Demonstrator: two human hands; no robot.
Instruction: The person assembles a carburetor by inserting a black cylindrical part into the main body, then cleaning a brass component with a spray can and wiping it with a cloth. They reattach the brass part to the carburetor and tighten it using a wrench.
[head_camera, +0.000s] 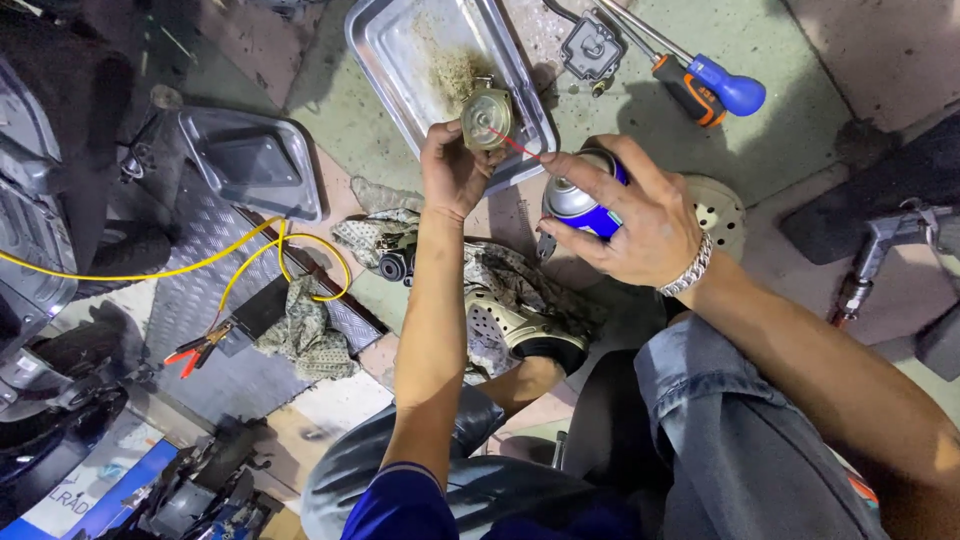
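Brass-coloured round part (487, 117) pinched in my left hand (452, 170) at 12 o'clock over the metal tray (400, 60); right hand (630, 215) wraps the spray can (575, 203). Risk: straw tip slips, overspray misses tray

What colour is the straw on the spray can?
Red; the thin straw shows clearly in the head view, running from the spray can.

tray (385, 45) top cut off, spray can (580, 205) partly hidden by fingers (600, 170)
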